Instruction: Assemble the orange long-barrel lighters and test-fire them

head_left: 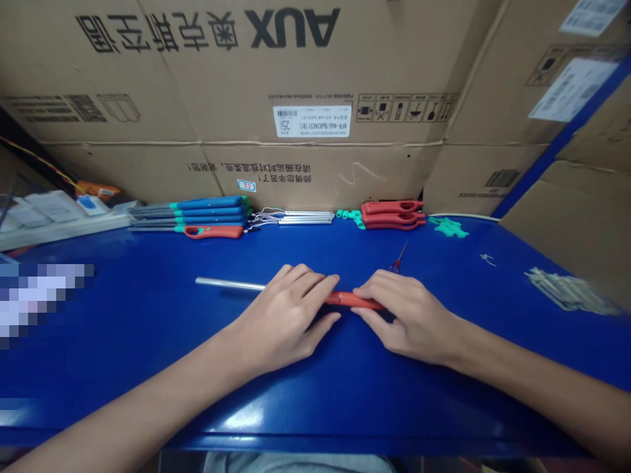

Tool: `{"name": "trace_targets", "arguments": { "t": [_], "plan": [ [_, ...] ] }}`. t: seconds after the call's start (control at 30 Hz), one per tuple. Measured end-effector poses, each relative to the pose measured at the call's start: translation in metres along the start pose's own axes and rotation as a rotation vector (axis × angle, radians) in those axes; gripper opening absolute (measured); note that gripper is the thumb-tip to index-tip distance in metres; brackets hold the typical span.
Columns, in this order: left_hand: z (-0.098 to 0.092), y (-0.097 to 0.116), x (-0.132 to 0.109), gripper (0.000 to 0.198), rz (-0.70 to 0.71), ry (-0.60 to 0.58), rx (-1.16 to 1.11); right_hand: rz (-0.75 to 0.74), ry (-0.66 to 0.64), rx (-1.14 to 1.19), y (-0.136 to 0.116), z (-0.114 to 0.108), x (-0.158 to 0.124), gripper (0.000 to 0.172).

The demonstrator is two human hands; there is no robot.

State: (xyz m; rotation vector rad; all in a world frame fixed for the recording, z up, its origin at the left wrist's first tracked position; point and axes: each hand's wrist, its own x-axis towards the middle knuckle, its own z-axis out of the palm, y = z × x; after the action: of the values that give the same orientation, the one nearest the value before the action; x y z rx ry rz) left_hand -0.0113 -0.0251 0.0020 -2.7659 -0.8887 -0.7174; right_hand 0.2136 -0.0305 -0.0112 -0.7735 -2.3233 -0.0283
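An orange-red long-neck lighter point(348, 300) lies crosswise between my two hands, its silver tube point(229, 284) pointing left. My left hand point(288, 315) curls over the lighter where tube and body meet, fingers closed and hiding that part. With thumb and fingertips, my right hand point(411, 315) pinches the body's right end, most of which is covered by the hand. Just behind my right hand lies a small screwdriver point(396, 265) with a dark red handle and thin shaft.
Along the back of the blue table point(296, 407) are stacked blue lighters point(211, 213), metal tubes with wires point(308, 217), red handle shells point(392, 215) and green pieces point(448, 227). A plastic-wrapped bundle point(566, 291) lies right. Cardboard point(236, 72) walls the back.
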Motion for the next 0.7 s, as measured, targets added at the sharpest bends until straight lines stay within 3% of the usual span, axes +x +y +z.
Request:
{"name": "trace_targets", "arguments": {
  "t": [0.3, 0.47, 0.53, 0.6, 0.7],
  "plan": [
    [-0.001, 0.0, 0.002, 0.029, 0.059, -0.092, 0.002, 0.029, -0.023, 0.104, -0.005, 0.004, 0.002, 0.007],
    [0.0, -0.001, 0.001, 0.029, 0.038, -0.162, -0.018, 0.037, -0.035, 0.141, -0.004, -0.004, 0.006, 0.02],
    [0.001, -0.002, 0.001, 0.028, 0.032, -0.175, -0.03, 0.115, 0.053, 0.111, 0.001, -0.013, 0.011, 0.015],
    [0.001, -0.003, 0.0, 0.026, 0.014, -0.177, -0.061, 0.283, 0.144, 0.025, 0.01, -0.026, 0.018, 0.025],
    [0.0, -0.003, 0.0, 0.024, -0.012, -0.173, -0.097, 0.441, 0.085, -0.138, 0.031, -0.052, 0.03, 0.019]
  ]
}}
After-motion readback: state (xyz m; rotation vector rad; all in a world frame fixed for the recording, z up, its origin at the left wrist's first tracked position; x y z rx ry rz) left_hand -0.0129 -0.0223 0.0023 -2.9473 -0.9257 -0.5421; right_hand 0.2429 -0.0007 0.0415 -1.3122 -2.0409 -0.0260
